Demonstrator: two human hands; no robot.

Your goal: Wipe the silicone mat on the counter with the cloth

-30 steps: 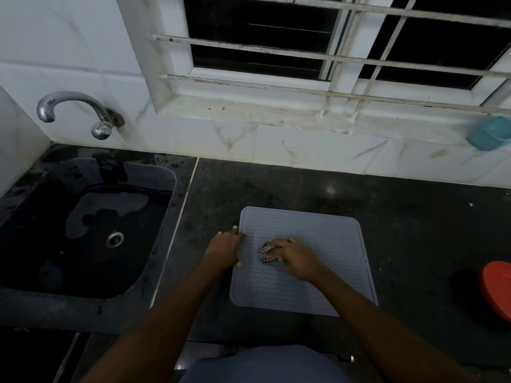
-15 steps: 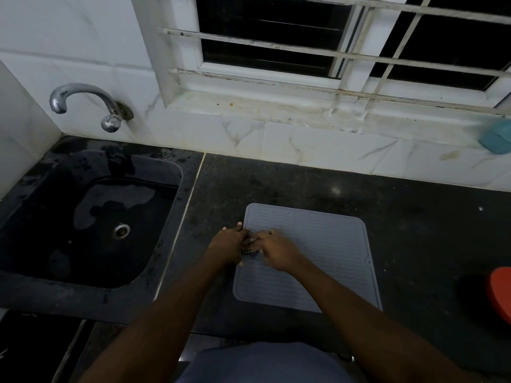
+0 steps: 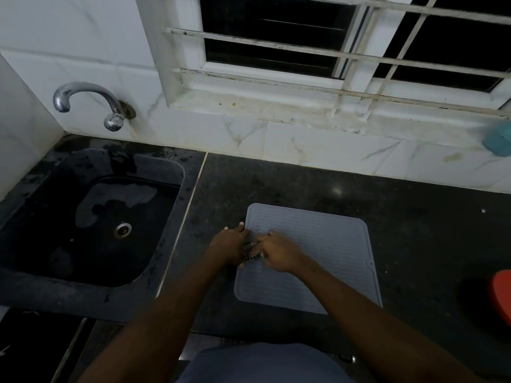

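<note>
A grey ribbed silicone mat (image 3: 326, 250) lies flat on the dark counter (image 3: 414, 217). My right hand (image 3: 279, 254) grips a small dark patterned cloth (image 3: 250, 251) and presses it on the mat near its left edge. Most of the cloth is hidden under the fingers. My left hand (image 3: 228, 244) rests at the mat's left edge, its fingertips touching the rim right beside the cloth.
A black sink (image 3: 91, 225) with a chrome tap (image 3: 83, 100) is set into the counter on the left. A red object (image 3: 500, 294) sits at the right edge and a teal object (image 3: 497, 139) on the sill ledge. A barred window is above.
My right hand has slid the cloth leftward across the mat until it meets my left hand at the edge. The view has shifted slightly.
</note>
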